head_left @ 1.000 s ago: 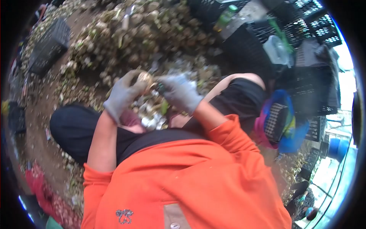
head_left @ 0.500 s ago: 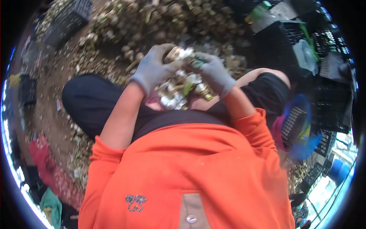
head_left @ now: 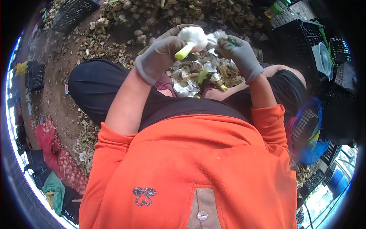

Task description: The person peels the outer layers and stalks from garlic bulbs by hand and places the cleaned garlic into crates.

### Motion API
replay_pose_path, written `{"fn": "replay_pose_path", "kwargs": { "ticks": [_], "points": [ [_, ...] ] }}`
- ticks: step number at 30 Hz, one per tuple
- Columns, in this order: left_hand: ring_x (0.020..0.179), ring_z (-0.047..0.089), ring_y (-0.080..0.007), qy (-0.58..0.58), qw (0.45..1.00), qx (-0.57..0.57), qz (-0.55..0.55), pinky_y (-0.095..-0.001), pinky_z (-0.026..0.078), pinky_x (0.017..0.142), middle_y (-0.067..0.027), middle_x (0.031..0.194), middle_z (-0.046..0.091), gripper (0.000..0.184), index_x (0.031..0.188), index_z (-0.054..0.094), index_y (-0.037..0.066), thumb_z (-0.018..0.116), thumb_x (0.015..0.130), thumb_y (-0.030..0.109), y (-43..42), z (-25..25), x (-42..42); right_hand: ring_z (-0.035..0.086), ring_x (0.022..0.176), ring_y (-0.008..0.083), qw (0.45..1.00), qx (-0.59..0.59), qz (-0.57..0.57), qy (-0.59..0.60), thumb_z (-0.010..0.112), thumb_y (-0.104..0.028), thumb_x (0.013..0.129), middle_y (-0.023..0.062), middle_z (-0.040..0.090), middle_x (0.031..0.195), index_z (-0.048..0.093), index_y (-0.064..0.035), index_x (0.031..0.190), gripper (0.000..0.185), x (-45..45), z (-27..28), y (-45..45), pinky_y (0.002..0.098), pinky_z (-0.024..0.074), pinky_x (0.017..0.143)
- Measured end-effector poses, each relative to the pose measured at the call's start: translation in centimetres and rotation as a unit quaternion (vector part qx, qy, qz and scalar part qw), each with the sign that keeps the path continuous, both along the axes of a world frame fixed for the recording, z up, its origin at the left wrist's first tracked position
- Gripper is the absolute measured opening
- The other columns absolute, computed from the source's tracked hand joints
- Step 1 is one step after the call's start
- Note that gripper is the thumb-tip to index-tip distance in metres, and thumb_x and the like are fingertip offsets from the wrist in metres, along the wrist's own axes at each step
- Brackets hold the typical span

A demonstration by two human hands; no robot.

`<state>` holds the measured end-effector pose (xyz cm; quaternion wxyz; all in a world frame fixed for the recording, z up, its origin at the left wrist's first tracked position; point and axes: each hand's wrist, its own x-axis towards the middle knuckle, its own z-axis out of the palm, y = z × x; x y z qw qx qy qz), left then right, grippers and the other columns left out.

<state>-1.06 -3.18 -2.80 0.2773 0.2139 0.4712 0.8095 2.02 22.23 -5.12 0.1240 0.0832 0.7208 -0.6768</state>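
Note:
In the head view, my gloved left hand [head_left: 162, 51] is closed around a white garlic bulb [head_left: 193, 38]. The bulb's cut green stem points down toward me, and some of my fingers are hidden behind it. At the bulb's right side, my gloved right hand [head_left: 241, 53] pinches a strip of papery garlic skin [head_left: 216, 37]. Whether that strip is still attached to the bulb I cannot tell. Below both hands, between my shoes, lies a heap of loose garlic skins [head_left: 184, 88] with cut green stem pieces [head_left: 205, 72] among them.
A large pile of unpeeled garlic [head_left: 152, 17] spreads across the ground ahead. Black plastic crates stand at the right [head_left: 293, 38] and upper left [head_left: 74, 15]. A red mesh sack of garlic [head_left: 68, 168] lies at the lower left. Blue plastic [head_left: 312, 152] hangs at the right.
The bulb looked brownish and partly covered; now it shows clean white with its stem toward me. Both hands appear higher in view, and the right hand has shifted right, pinching skin.

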Motion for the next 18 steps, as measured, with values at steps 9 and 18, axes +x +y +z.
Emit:
{"fn": "replay_pose_path", "kwargs": {
  "ticks": [9,18],
  "points": [
    [0.114,0.061,-0.0244,-0.128,0.986,0.105,-0.002,-0.0405,0.053,0.096,-0.0129,0.126,0.06,0.052,0.133,0.051,0.002,0.063,0.089,0.027,-0.5,0.9,-1.0,0.062,0.109,0.0369,0.874,0.407,0.132,0.23,0.06,-0.014,0.088,0.0168,0.063,0.119,0.057,-0.009,0.128,0.041,1.6,0.0,-0.4,0.0426,0.0505,0.09],
    [0.088,0.065,-0.0126,-0.079,0.986,-0.131,0.07,-0.0281,0.055,0.083,-0.0032,0.102,0.065,0.041,0.13,0.051,0.007,0.054,0.091,0.015,1.3,0.8,0.3,0.065,0.083,0.0288,0.802,0.387,0.041,0.453,0.07,-0.007,0.08,0.0096,0.064,0.093,0.065,-0.0106,0.104,0.025,2.3,5.4,-4.9,0.0394,0.053,0.072]
  ]
}}
